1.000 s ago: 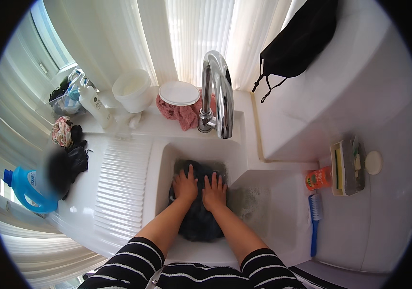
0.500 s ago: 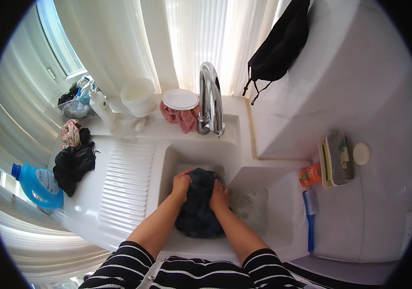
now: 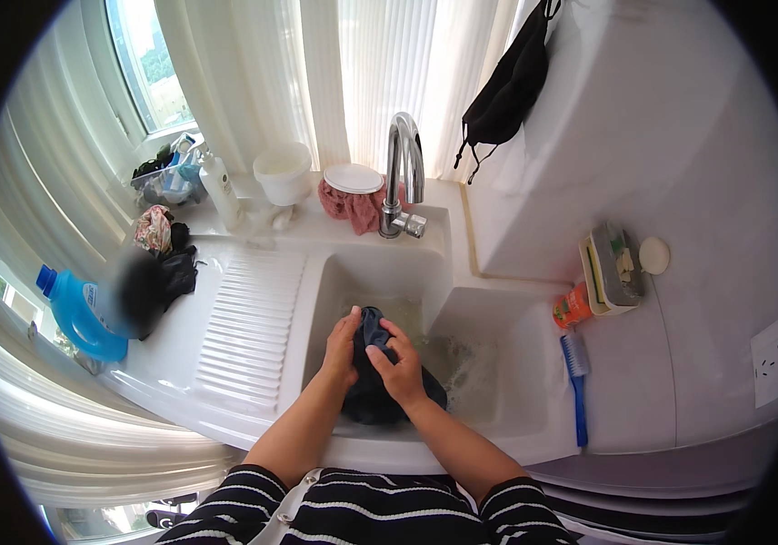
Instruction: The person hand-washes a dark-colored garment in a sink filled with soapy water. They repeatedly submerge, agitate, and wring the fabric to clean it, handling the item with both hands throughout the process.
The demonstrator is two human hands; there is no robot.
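A dark navy, wet-looking cloth garment [image 3: 384, 400] hangs down into the basin of a white laundry sink [image 3: 380, 265], where cloudy water [image 3: 462, 363] with some suds stands. My left hand [image 3: 342, 347] is closed on the garment's upper left part. Opposite it, my right hand [image 3: 395, 361] grips the same bunched fold, thumb and fingers pinching the cloth. Between both hands the fabric is gathered into a narrow upright bunch. What kind of garment it is cannot be made out.
Behind the basin rises a chrome faucet [image 3: 400, 173], beside a pink cloth [image 3: 350, 207] under a white lid [image 3: 354, 178]. Left lie a ribbed washboard [image 3: 251, 318], black cloths [image 3: 180, 272] and a blue detergent jug [image 3: 89, 318]. A blue brush [image 3: 577, 381] and orange container [image 3: 572, 306] stand right.
Both hands have come closer together, lifting and bunching the upper part of the garment. The garment's spread in the basin looks smaller. The view has shifted slightly.
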